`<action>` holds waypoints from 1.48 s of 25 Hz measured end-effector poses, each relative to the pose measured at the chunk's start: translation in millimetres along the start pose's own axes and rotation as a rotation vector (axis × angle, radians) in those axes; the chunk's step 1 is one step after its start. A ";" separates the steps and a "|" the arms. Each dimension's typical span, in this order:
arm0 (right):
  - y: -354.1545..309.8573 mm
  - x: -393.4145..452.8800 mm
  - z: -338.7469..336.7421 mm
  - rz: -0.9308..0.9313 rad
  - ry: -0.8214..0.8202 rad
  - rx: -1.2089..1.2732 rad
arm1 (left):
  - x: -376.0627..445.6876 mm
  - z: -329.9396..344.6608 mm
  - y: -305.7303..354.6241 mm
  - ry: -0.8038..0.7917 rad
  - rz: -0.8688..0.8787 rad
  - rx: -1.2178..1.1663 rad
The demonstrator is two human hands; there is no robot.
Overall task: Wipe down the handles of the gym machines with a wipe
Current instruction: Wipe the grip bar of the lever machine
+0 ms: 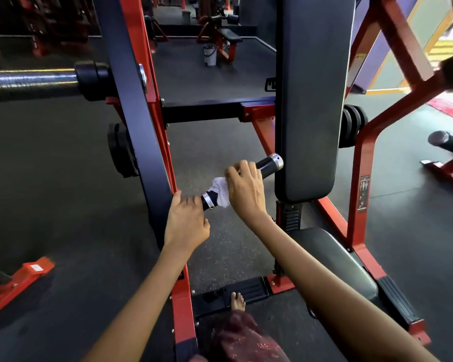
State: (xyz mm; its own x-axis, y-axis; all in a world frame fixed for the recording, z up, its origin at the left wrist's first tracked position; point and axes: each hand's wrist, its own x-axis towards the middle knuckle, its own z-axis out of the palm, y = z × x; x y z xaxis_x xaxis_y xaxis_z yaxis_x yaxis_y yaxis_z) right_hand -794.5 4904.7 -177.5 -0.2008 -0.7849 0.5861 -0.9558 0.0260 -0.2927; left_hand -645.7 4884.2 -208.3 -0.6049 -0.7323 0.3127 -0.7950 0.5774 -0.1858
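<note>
Just beside handle (pixel 268 164): upright back pad (pixel 309 100)

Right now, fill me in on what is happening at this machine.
A person is cleaning a gym machine's handle. The right hand is curled around the black bar with a white wipe bunched under it, about midway between the bar's two silver end rings. The left hand holds the handle's near end, beside the frame upright. A padded backrest stands just to the right.
</note>
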 end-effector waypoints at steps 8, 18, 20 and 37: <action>-13.0 -21.3 1.9 -0.053 -0.238 0.067 | -1.4 -1.4 1.2 0.016 0.028 0.078; -15.3 -20.9 10.8 0.038 -0.114 0.127 | -0.6 5.1 0.4 0.064 0.002 0.065; -30.0 -36.4 18.2 -0.094 -0.219 0.163 | -1.4 5.4 -0.4 0.084 0.018 0.043; 32.5 -0.1 -17.3 0.030 -0.168 0.138 | -0.7 4.1 0.0 0.078 -0.011 -0.001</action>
State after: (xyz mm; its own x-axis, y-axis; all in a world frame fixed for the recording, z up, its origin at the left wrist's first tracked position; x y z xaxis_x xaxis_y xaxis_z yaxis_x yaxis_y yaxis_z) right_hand -829.3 4916.3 -174.1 -0.1791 -0.8775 0.4450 -0.9091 -0.0253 -0.4158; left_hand -645.5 4883.3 -212.3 -0.5911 -0.7082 0.3860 -0.8013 0.5701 -0.1812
